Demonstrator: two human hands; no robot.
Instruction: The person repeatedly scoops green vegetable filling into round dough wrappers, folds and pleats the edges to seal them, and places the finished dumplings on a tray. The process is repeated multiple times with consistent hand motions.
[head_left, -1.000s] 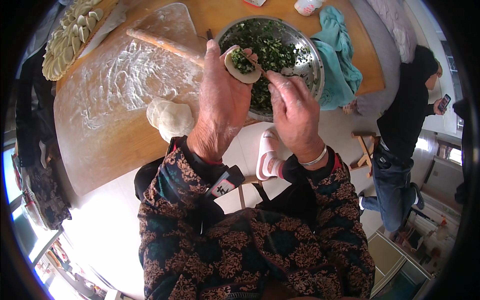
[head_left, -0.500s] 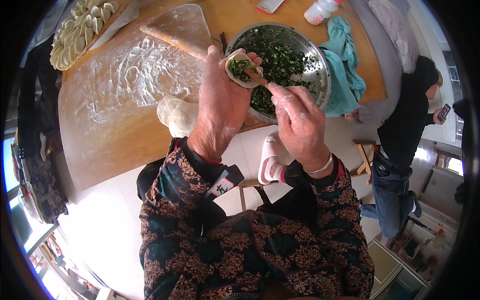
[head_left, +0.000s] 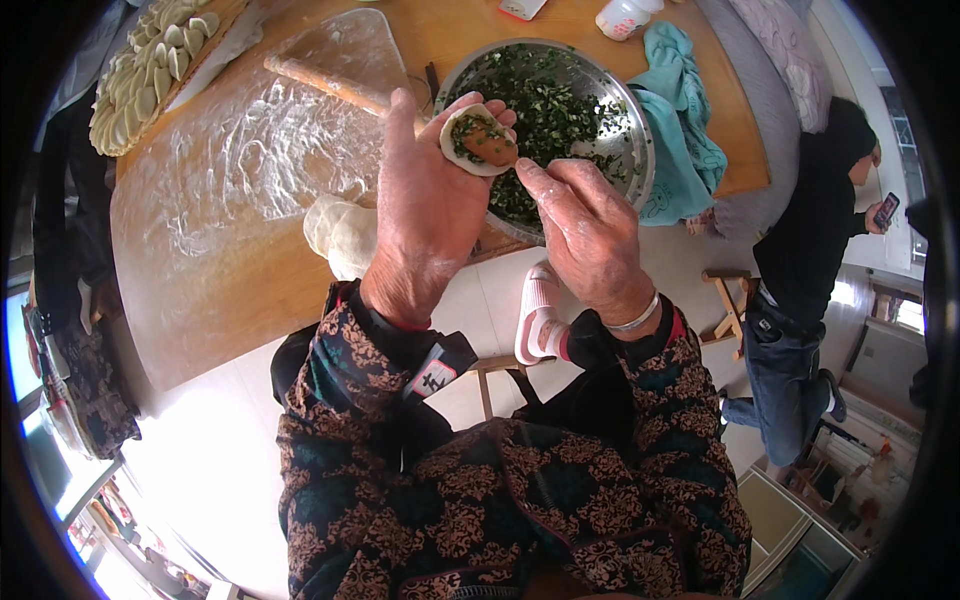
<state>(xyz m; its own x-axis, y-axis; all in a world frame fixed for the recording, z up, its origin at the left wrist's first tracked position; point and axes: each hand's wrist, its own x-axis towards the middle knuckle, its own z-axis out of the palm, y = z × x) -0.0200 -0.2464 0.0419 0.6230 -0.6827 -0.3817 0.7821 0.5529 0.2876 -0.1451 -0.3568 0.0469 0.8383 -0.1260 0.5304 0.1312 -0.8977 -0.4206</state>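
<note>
While the left hand (head_left: 430,190) is bearing a round dough wrapper (head_left: 450,160) in the head view, the right hand (head_left: 590,225) is working at its near right edge. Left fingers: loosely curled beneath the wrapper, not clenched; the thumb is standing upright and apart from it. Right fingers: thumb and forefinger are pinching the end of a small brown spatula (head_left: 490,148), whose flat blade is lying over chopped green filling (head_left: 463,128) inside the wrapper. Wrapper position: on the left hand, just beside the near left side of a metal bowl (head_left: 634,130), which is holding more chopped greens (head_left: 540,90). A bracelet (head_left: 638,314) is circling the right wrist.

Around the hands, a floured mat (head_left: 180,300) is covering the left part of the wooden surface (head_left: 440,30). A rolling pin (head_left: 325,84) is lying across the mat, its near end reaching behind the left thumb; a lump of dough (head_left: 338,235) is resting beside the left wrist. At far left, a tray of shaped dumplings (head_left: 150,75) is sitting near the mat. Right of the bowl, a teal cloth (head_left: 685,150) is lying crumpled, and a white container (head_left: 625,18) is standing beyond it. At right, another person (head_left: 805,230) is holding a phone (head_left: 886,211).
</note>
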